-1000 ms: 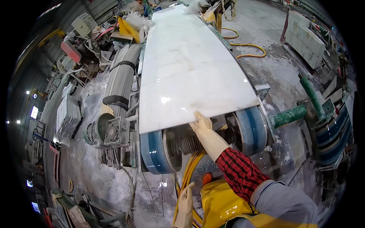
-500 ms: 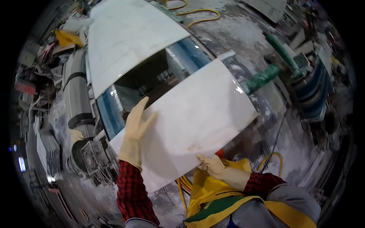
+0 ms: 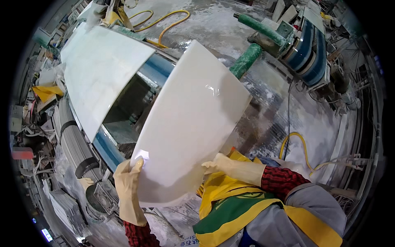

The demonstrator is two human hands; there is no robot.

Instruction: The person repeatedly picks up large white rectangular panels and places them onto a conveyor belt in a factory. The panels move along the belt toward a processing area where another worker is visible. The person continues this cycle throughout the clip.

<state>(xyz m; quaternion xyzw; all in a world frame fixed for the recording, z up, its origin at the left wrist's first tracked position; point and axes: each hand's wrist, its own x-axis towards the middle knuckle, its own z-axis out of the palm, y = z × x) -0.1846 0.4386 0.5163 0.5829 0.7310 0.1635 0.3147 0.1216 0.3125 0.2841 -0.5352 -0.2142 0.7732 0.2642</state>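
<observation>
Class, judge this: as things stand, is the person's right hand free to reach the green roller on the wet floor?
Probably not: the right hand grips the white slab, which also lies between it and the green roller.

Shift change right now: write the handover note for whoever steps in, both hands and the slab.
Left hand: gloved, gripping the lower left corner of the white slab.
Right hand: gloved, holding the slab's lower right edge.
Slab: lifted and tilted in both hands, off the conveyor.
Second white slab lies on the conveyor, upper left.
Done: slab picked up.
Left: slab not yet set down anywhere.
</observation>
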